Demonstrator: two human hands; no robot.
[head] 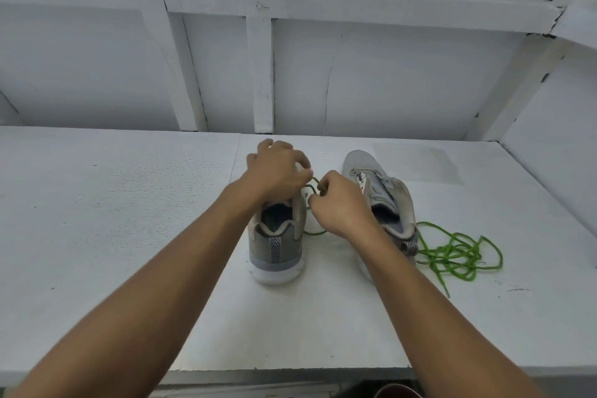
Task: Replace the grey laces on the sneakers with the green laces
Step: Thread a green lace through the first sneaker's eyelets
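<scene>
Two grey sneakers stand heel-toward-me on the white table. My left hand [277, 168] rests curled over the front of the left sneaker [276, 245], hiding its eyelets. A green lace [312, 188] runs from that shoe; my right hand [336, 203] pinches it just to the shoe's right, and a loop of it trails down to the table under my wrist. The right sneaker [381, 184] stands unlaced, with its tongue showing. A second green lace [458, 252] lies in a loose tangle on the table right of that shoe. No grey lace shows.
The white table [113, 220] stretches wide to the left and ends at a front edge near my elbows. A white panelled wall [387, 81] rises behind the shoes, and a side wall closes in at the far right.
</scene>
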